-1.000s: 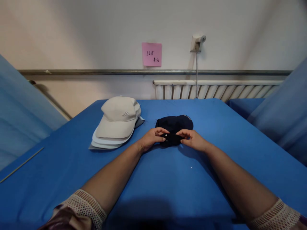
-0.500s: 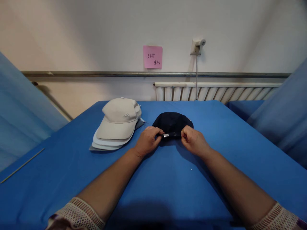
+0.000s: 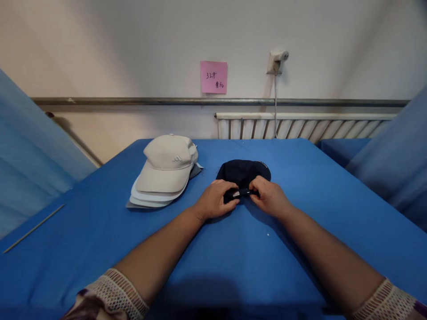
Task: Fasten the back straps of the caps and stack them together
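A dark navy cap (image 3: 242, 172) lies on the blue table (image 3: 213, 249), its back strap with a small metal buckle (image 3: 240, 193) turned toward me. My left hand (image 3: 215, 202) pinches the left end of the strap, fingers closed on it. My right hand (image 3: 271, 197) grips the right end of the same strap, fingers curled. Both hands rest on the table at the cap's near edge, close together. To the left sits a stack of beige and white caps (image 3: 163, 171), brims facing me, apart from both hands.
A wall with a metal rail (image 3: 133, 101), a pink sticky note (image 3: 214, 77), a socket with a cord (image 3: 276, 62) and a white radiator (image 3: 300, 126) stands behind the table. Blue fabric panels rise at both sides. A thin stick (image 3: 33, 228) lies on the far left.
Both hands have drawn closer together on the cap's strap, and the strap end with the buckle has shifted a little toward me. The cap crown sits slightly flatter.
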### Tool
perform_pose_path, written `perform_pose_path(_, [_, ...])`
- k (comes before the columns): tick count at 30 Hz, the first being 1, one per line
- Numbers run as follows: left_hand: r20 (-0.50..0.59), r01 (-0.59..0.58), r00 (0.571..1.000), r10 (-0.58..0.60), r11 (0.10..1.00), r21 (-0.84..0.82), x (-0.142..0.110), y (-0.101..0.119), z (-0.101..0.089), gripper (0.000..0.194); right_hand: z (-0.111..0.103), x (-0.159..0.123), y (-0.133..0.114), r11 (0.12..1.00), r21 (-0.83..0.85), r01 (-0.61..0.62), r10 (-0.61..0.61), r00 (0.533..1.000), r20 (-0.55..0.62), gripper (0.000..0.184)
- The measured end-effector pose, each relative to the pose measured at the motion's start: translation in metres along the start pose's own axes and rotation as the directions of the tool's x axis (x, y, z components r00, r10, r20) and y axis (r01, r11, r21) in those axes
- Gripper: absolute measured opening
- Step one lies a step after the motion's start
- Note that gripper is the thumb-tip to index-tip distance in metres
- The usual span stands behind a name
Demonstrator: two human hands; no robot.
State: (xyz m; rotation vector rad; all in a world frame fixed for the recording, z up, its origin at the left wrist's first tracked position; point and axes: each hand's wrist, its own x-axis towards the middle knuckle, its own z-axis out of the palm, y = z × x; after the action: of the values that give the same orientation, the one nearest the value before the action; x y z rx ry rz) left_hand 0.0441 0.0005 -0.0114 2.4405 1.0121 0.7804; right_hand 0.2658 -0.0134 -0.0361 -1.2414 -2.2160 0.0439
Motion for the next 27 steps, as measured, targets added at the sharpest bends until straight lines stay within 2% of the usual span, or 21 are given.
perform_pose_path(2, [0.017,-0.014,1.0,0.014,1.0,-0.003,0.0,0.0,0.003,0.032,0.0,0.0,-0.001,1.0,-0.016,0.006,-0.006,1.0,-0.002,0.01])
perform_pose_path(6, [0.022,0.011,1.0,-0.011,1.0,0.015,0.0,-0.003,0.009,0.021,0.001,0.0,-0.004,0.998,-0.04,0.049,-0.049,0.999,0.001,0.012])
perform_pose_path(12, [-0.011,-0.045,0.999,0.047,0.991,0.13,-0.002,-0.005,0.011,0.029,-0.001,0.0,-0.008,0.999,0.003,0.046,-0.046,0.995,-0.084,0.015])
perform_pose_path(20, [-0.061,-0.064,0.996,0.063,0.998,-0.024,-0.004,0.007,0.012,0.034,-0.003,-0.001,-0.006,0.994,-0.041,0.101,-0.104,0.993,-0.06,0.024])
perform_pose_path(27, [-0.063,-0.072,0.995,0.07,0.997,-0.019,-0.004,0.009,0.015,0.026,-0.006,-0.001,-0.011,0.987,-0.058,0.149,-0.151,0.988,-0.037,0.024])
